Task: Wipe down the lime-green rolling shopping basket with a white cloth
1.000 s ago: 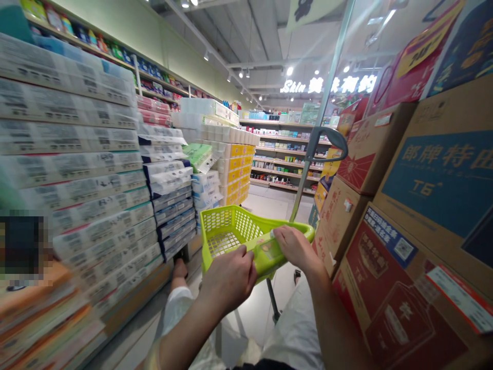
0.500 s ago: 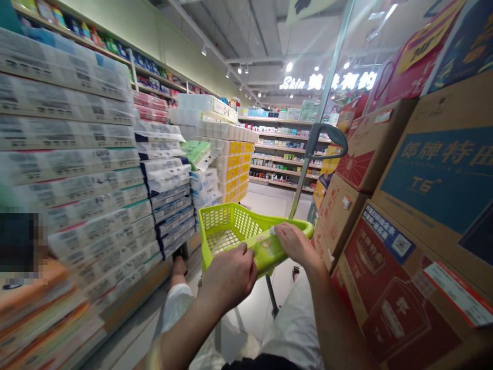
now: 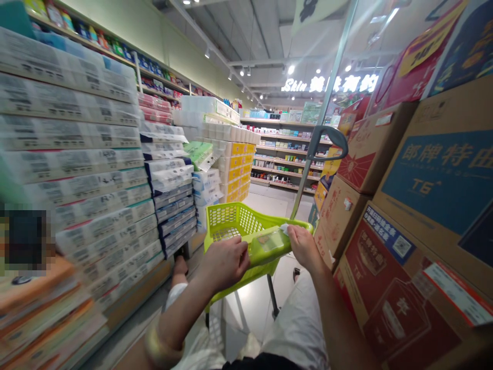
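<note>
A lime-green shopping cart [image 3: 246, 218] with a perforated basket stands right in front of me. My left hand [image 3: 228, 262] is closed over the left part of its handle bar [image 3: 269, 244]. Toward the bar's right end, my right hand [image 3: 303, 247] is closed, pressing a small white wad [image 3: 284, 228] that looks like tissue or cloth against the bar. Between the hands, a clear panel on the bar shows. The basket's visible floor is bare mesh.
Tall stacks of plastic-wrapped packs [image 3: 88, 149] line the left side. Printed cartons [image 3: 431, 154] are piled close on the right. A metal pole with a grey loop handle [image 3: 335, 141] rises beyond the cart. Stocked shelves [image 3: 285, 154] stand at the back.
My right hand has slid right along the handle bar with the white wad. My left hand has shifted a little left, so more of the bar's clear panel shows between them.
</note>
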